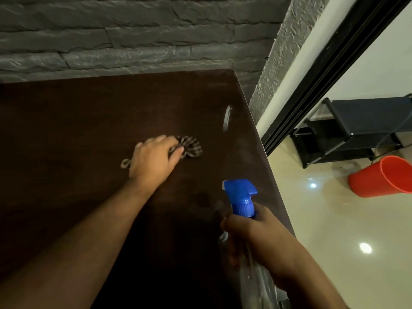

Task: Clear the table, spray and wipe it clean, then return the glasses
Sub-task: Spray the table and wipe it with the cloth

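Closest in, the right hand [249,237] is wrapped around the neck of a spray bottle [242,201], clear plastic body with a chunky blue trigger head and a ribbed blue collar. It's held up over the near right part of the table [78,121], nozzle facing left. The body of the bottle is see-through and kind of blurry down by the wrist, so can't say how full it is.

Further out, the left hand [153,157] is palm down on a cloth [189,147], fingers curled over it and bunching it against the wood. The cloth is a soft checked thing in dark and pale stripes, crumpled up, with 1 thin end poking out to the left of the hand.

The table is dark brown wood, smooth and a bit glossy, with a pale streak of glare [227,117] near the right edge.

Behind it there's a rough grey stone-look wall [133,32]. Off to the right, on shiny cream floor tiles, an orange bucket [383,177] lies tipped and a black shelf rack [356,128] stands past it.
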Action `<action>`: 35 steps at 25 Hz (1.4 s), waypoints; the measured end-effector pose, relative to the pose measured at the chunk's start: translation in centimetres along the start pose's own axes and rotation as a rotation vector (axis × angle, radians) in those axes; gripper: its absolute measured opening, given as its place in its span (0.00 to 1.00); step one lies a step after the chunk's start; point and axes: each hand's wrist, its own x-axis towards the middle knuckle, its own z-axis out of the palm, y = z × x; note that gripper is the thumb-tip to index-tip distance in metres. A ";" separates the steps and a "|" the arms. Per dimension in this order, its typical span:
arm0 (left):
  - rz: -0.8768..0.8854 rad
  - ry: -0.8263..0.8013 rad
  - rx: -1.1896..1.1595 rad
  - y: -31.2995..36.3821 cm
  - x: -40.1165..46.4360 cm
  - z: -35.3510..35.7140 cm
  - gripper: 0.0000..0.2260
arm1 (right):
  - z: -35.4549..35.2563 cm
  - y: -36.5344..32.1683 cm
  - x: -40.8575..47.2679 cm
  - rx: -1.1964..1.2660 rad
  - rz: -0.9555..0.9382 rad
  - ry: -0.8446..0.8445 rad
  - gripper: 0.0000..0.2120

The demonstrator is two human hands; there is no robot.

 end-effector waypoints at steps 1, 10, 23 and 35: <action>-0.060 -0.002 -0.011 0.6 2.0 0.1 0.09 | 0.4 0.2 -0.1 0.010 0.006 0.012 0.06; 0.203 -0.092 -0.057 0.1 -5.3 -1.4 0.11 | 3.2 1.4 -4.3 0.045 0.059 0.049 0.15; 0.266 -0.143 -0.083 2.7 -13.7 -2.0 0.13 | 2.0 6.0 -8.3 0.041 0.135 0.034 0.09; 0.310 -0.187 -0.115 7.5 -18.3 -1.7 0.11 | 0.8 8.8 -10.9 -0.006 0.124 -0.038 0.10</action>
